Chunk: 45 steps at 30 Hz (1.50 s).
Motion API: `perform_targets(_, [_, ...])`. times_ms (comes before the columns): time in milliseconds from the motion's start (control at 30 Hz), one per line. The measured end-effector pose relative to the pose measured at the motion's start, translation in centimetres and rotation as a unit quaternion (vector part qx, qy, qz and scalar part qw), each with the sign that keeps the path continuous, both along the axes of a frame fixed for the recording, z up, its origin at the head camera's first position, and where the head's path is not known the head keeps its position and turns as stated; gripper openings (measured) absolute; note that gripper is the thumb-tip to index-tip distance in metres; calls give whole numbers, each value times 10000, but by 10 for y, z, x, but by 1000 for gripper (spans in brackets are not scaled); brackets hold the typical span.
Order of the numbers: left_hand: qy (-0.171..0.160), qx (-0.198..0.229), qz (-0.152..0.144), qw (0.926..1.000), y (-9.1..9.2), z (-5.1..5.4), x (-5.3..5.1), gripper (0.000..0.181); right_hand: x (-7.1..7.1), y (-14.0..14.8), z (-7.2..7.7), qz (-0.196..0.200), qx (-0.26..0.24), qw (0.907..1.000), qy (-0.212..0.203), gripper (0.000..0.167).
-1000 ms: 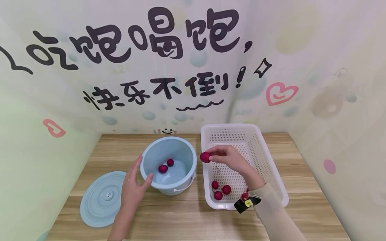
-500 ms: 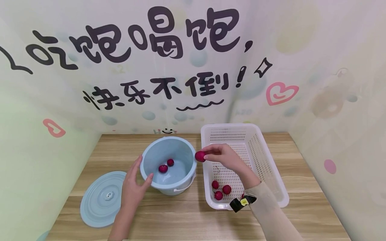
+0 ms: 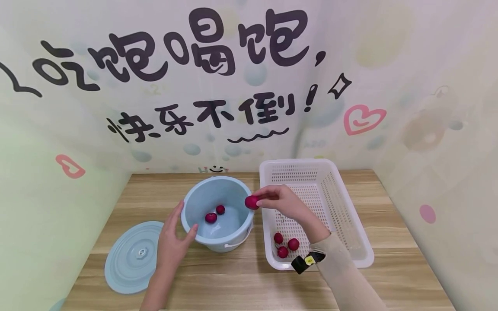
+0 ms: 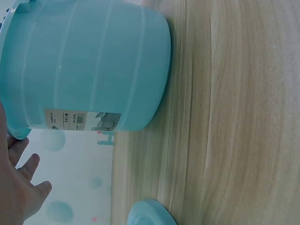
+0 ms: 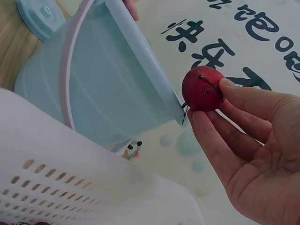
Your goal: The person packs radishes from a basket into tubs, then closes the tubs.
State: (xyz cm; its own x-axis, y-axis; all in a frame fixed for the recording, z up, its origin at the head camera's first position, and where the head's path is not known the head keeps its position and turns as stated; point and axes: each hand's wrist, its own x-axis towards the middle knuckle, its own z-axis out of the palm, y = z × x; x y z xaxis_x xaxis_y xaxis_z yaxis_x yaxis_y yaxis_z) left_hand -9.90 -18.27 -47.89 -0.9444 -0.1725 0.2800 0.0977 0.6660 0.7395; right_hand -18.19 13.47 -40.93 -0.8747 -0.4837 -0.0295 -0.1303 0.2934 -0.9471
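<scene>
My right hand (image 3: 283, 202) pinches a round red radish (image 3: 251, 202) between thumb and fingertips, at the right part of the light blue bucket's (image 3: 223, 188) rim. Dark stringy roots show on that radish (image 5: 202, 88) in the right wrist view. Two radishes (image 3: 211, 217) lie on the bucket's floor. My left hand (image 3: 171, 242) is at the bucket's left side, fingers spread and fairly straight, touching near the rim. In the left wrist view, part of the left hand (image 4: 21, 187) is cut off by the frame. Several radishes (image 3: 293, 244) lie in the white basket (image 3: 330, 203).
A round light blue lid (image 3: 130, 259) lies on the wooden table (image 3: 229, 285), left of the bucket. The bucket's white handle (image 3: 239, 241) hangs down on its right side. The basket stands close to the bucket's right. Behind the table rises a patterned wall (image 3: 249, 160) with black lettering.
My right hand has carried the radish left, from above the basket to the bucket's rim. My left hand and the bucket have stayed put.
</scene>
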Motion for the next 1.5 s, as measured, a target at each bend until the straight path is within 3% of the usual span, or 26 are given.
perform_targets(467, [59,54,-8,10000,-1,-2,0,72,1,-12,-1,87,-100,9999,-76,30])
perform_targets(900, [99,41,-14,9999,0,-1,0,71,2,-6,-3,184,-327,9992,-118,33])
perform_targets(1500, [48,33,40,10000,1,-1,-1,74,4,18,-11,-151,-261,9995,-16,33])
